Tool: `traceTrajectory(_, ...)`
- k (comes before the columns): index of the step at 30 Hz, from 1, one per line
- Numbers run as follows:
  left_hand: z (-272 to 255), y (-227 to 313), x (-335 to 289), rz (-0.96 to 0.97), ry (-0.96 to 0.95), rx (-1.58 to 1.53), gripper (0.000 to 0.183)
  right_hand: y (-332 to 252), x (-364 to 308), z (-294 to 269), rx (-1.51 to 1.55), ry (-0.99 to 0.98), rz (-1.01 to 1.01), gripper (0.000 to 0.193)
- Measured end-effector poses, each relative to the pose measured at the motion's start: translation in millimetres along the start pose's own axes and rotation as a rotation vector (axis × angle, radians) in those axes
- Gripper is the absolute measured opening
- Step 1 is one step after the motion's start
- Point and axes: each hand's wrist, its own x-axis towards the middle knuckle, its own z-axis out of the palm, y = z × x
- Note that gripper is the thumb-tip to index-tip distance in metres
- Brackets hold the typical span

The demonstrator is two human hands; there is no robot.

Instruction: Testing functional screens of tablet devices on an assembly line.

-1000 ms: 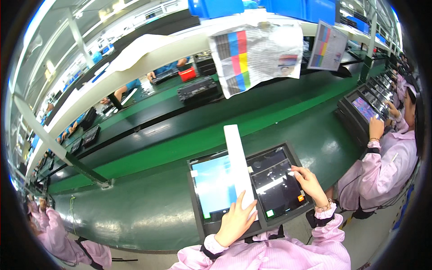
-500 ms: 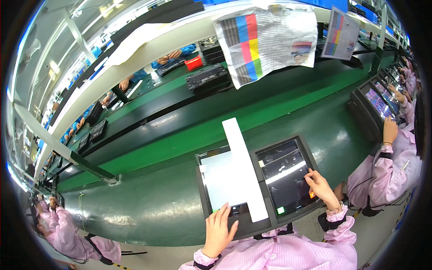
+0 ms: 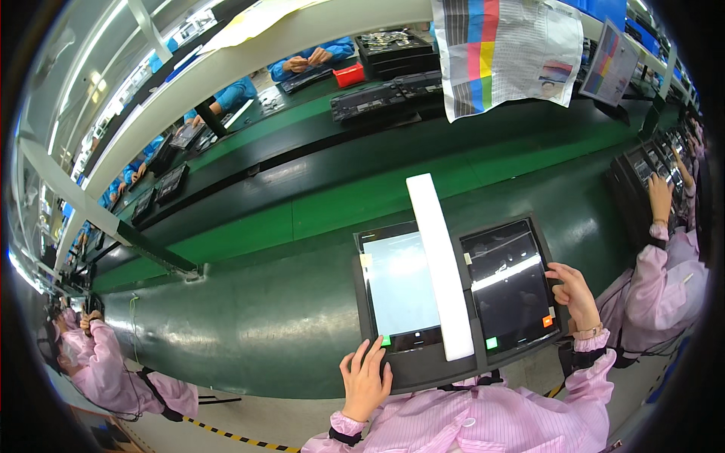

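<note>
A black tray (image 3: 411, 371) holds two tablets side by side. The left tablet (image 3: 400, 279) glows pale white, with a green sticker at its lower left corner. Dark and reflecting a light strip, the right tablet (image 3: 506, 298) bears a green and an orange sticker near its bottom. Between them a long white foam bar (image 3: 440, 272) lies over the divider. My left hand (image 3: 365, 380) is open, its fingertips by the left tablet's lower left corner. My right hand (image 3: 575, 298), fingers apart and slightly bent, touches the tray's right edge; nothing shows in it.
The tray rests on a green bench (image 3: 249, 325). Beyond runs a dark conveyor (image 3: 302, 170). A printed sheet with colour bars (image 3: 513, 60) hangs from a white rail (image 3: 302, 30). Co-workers in pink sit at left (image 3: 113, 370) and right (image 3: 649, 302); a stack of trays (image 3: 630, 177) stands at right.
The view has shifted, so the tray appears farther right. My right hand has moved from over the right tablet to the tray's right edge. My left hand stays near the left tablet's lower corner.
</note>
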Motion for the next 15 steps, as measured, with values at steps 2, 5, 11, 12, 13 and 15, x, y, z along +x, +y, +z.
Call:
traceTrajectory(2, -1.6, 0.6, 3.4, 0.006, -0.006, -0.013, 0.035, 3.6, 4.9, -5.0, -0.081, -0.008, -0.048, 0.029)
traceTrajectory(5, -1.5, 1.1, 6.3, -0.013, -0.028, -0.058, 0.033, 7.9, 1.5, 14.0, -0.096, 0.006, -0.089, 0.035)
traceTrajectory(11, -1.0, 3.1, 23.1, -0.090, 0.009, -0.103, 0.042, 14.5, -10.3, 24.9, -0.063, -0.023, -0.106, 0.039)
traceTrajectory(12, -1.0, 4.2, 25.6, -0.094, 0.011, -0.104, 0.042, 17.3, -11.4, 23.4, -0.066, -0.027, -0.105, 0.039)
traceTrajectory(13, -1.0, 5.0, 28.0, -0.080, 0.011, -0.076, 0.044, 20.6, -11.3, 22.0, -0.058, -0.054, -0.137, 0.038)
traceTrajectory(15, -0.5, 5.1, 32.8, -0.058, 0.001, -0.016, 0.050, 19.6, -11.3, 23.8, 0.020, -0.125, -0.166, 0.035)
